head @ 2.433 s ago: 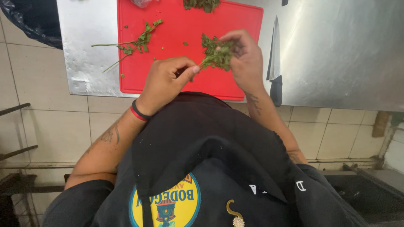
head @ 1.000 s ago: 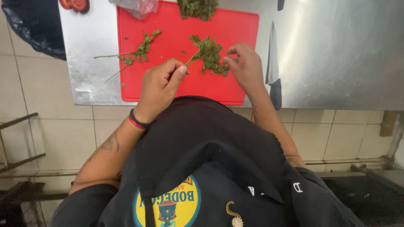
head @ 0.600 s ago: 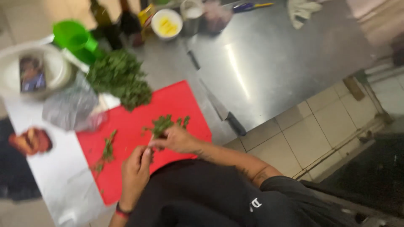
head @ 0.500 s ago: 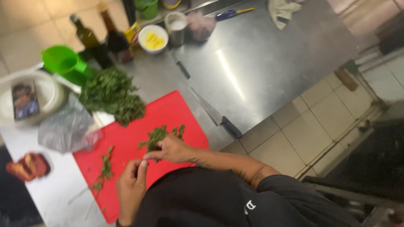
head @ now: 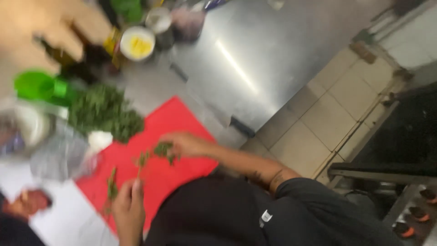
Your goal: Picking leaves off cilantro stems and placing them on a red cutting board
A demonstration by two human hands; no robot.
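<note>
Right hand (head: 186, 145) is closed loosely over a small herb clump (head: 165, 150) on the one red cutting board (head: 182, 120); left hand (head: 129, 207) pinches a single herb sprig (head: 141, 160) by its stem. One large pile of greens (head: 104, 111) is seen at the board's far corner, beside a green jug (head: 38, 86). One bowl of yellow contents (head: 137, 44) stands further back. One knife handle (head: 242, 127) is seen at the steel counter (head: 255, 59) edge. All is blurred.

Commercial kitchen: steel counter (head: 255, 59), red cutting board (head: 168, 159), tiled floor (head: 327, 118).
</note>
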